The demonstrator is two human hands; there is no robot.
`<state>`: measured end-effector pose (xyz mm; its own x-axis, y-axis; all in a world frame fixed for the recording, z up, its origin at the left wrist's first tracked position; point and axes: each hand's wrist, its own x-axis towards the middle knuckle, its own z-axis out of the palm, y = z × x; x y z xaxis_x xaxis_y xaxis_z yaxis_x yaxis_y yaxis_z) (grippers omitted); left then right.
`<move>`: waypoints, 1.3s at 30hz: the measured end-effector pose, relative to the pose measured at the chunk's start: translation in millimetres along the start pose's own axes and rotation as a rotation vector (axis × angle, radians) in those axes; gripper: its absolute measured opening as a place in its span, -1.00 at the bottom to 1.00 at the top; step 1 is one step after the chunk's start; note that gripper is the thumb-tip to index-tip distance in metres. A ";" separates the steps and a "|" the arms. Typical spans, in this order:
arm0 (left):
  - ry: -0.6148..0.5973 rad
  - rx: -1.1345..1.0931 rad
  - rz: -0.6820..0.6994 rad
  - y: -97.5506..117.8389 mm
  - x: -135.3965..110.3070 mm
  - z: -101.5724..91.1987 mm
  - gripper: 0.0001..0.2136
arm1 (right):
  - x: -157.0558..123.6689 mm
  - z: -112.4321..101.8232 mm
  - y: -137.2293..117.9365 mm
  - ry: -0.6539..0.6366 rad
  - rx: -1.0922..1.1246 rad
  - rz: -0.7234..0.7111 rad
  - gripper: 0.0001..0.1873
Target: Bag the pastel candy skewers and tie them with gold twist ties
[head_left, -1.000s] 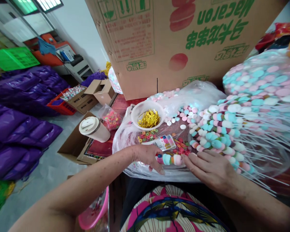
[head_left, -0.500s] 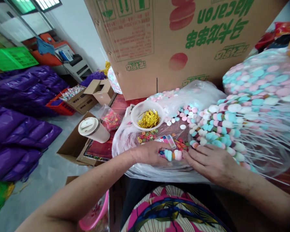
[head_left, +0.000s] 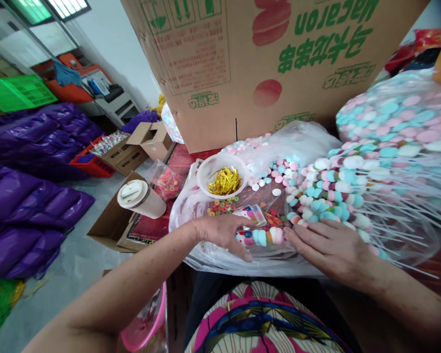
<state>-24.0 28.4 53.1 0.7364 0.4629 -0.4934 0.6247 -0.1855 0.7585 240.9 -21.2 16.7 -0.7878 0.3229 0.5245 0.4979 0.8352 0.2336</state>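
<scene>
A marshmallow skewer [head_left: 266, 237] in blue, pink and white lies between my hands, with a spotted wrapper piece at its left end. My right hand [head_left: 329, 251] is closed over its right end; the stick and thumb are hidden under the fingers. My left hand [head_left: 224, 235] is open around the wrapped end, thumb and fingers apart. Just behind are a stack of printed cards [head_left: 255, 214] and small red candies [head_left: 275, 218]. Ring-shaped candies [head_left: 223, 206] lie beside a white bowl [head_left: 202, 179] of gold ties [head_left: 226, 181].
Finished marshmallow skewers [head_left: 330, 196] are piled at right, below a big bag of marshmallows [head_left: 400, 115]. A large carton [head_left: 238, 68] stands behind. On the left are a lidded cup [head_left: 141, 198], a bag of candy rings [head_left: 169, 182], an open box [head_left: 110, 215] and purple bags [head_left: 25, 211].
My left fingers have spread away from the wrapped end, showing more of the wrapper. The skewer and my right hand have shifted slightly right.
</scene>
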 end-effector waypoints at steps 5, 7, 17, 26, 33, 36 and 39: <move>-0.235 -0.148 -0.026 -3.2 -2.3 -2.5 -0.64 | -0.2 -6.2 -1.8 0.016 0.033 -0.036 -0.72; -0.310 -0.272 -0.056 -3.8 -0.2 4.3 -0.53 | 0.8 -8.3 -2.0 0.029 0.023 -0.048 -0.73; 0.196 0.041 -0.106 0.8 -7.2 16.6 -0.74 | 3.4 -13.5 -0.9 -0.071 -0.007 -0.068 -0.74; 0.368 0.520 -0.101 3.5 -5.9 32.0 -0.73 | 14.6 -12.1 0.4 -0.083 -0.014 -0.016 -0.77; 0.364 0.454 -0.084 10.8 -3.4 30.4 -0.70 | 24.2 -18.0 5.8 -0.105 -0.040 -0.053 -0.76; 0.367 0.338 -0.024 10.3 -3.8 28.4 -0.67 | 27.9 -17.1 6.6 -0.111 -0.022 -0.076 -0.76; 0.348 0.257 -0.001 7.8 -5.5 25.5 -0.65 | 29.3 -14.0 5.2 -0.127 0.011 -0.116 -0.75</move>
<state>-16.6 2.3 50.8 0.6318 0.7198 -0.2877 0.7023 -0.3744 0.6054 225.5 -13.6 44.8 -0.8796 0.2770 0.3868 0.3974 0.8748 0.2772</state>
